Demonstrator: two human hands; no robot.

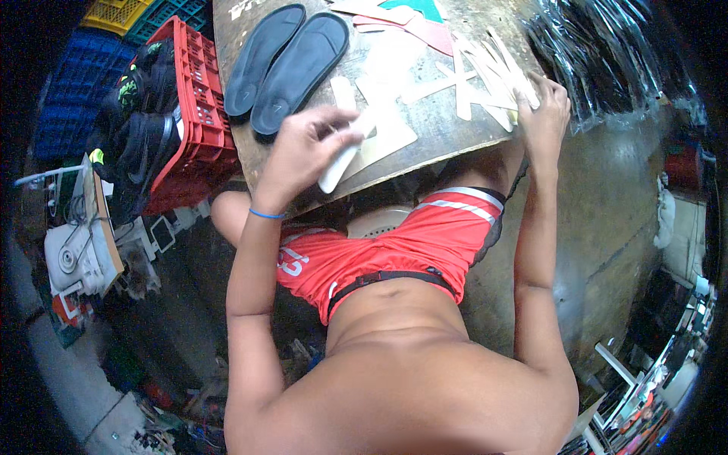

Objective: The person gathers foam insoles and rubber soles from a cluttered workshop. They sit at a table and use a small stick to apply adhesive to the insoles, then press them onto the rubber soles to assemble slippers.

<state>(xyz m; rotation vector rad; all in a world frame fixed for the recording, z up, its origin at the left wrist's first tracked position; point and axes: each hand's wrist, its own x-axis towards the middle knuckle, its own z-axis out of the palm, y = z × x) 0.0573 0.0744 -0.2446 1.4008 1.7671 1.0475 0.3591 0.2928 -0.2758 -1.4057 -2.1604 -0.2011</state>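
Seated person, red shorts [425,239], knees under the near edge of a worn wooden tabletop [436,125].

Left hand [303,155], blue band at the wrist, over the near edge of the tabletop. Fingers curled around a white strip [339,165]; strip runs slantwise, lower end poking past the tabletop edge. Pale flat cut piece [387,136] lies just beside and under that hand.

Right hand [544,114] at the right side of the tabletop, fingers bent down onto a loose heap of pale strips [481,80]; whether it grips one, cannot tell.

Farther back: two dark insoles [284,61] side by side, slanted, toes away. Pinkish and teal sheet pieces [421,19] at the far edge.

Left of the tabletop: red crate [199,114] with dark shoes [140,129] against it. Right: bundle of clear plastic bags [607,53].
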